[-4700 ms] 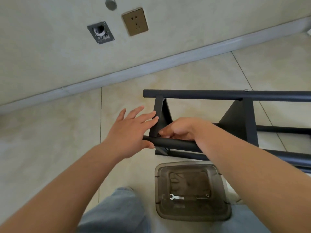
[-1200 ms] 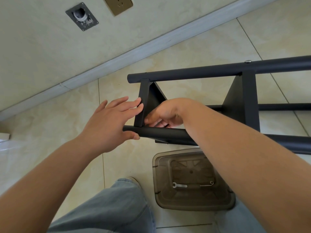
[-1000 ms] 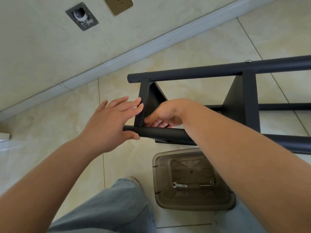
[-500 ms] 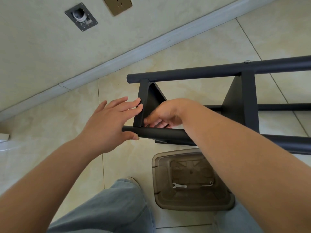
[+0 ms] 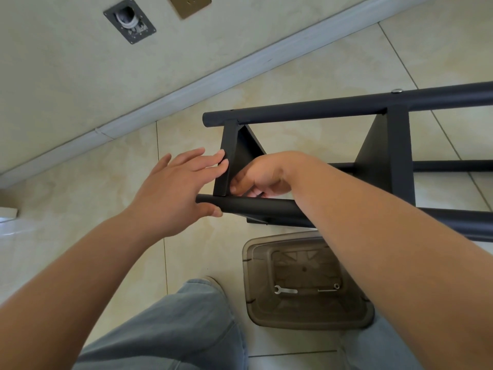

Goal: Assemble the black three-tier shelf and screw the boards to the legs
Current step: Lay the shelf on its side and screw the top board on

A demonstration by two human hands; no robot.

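Note:
The black shelf frame lies on its side on the tiled floor. Its far leg and near leg run left to right, with an end board and a second board between them. My left hand presses straight fingers against the end board's edge, thumb under the near leg's tip. My right hand reaches over the near leg to the board's corner. Its fingers are curled and pinch something small that stays hidden. A silver screw head sits on the far leg.
A smoky clear plastic tray stands on the floor below the near leg, holding a small flat wrench and a hex key. My jeans-clad leg is beside it. The wall and skirting run behind.
Since 4.7 s ago the view has shifted and the shelf end sits closer to me. Over the last second both hands stay at the corner, and only my right fingers shift slightly.

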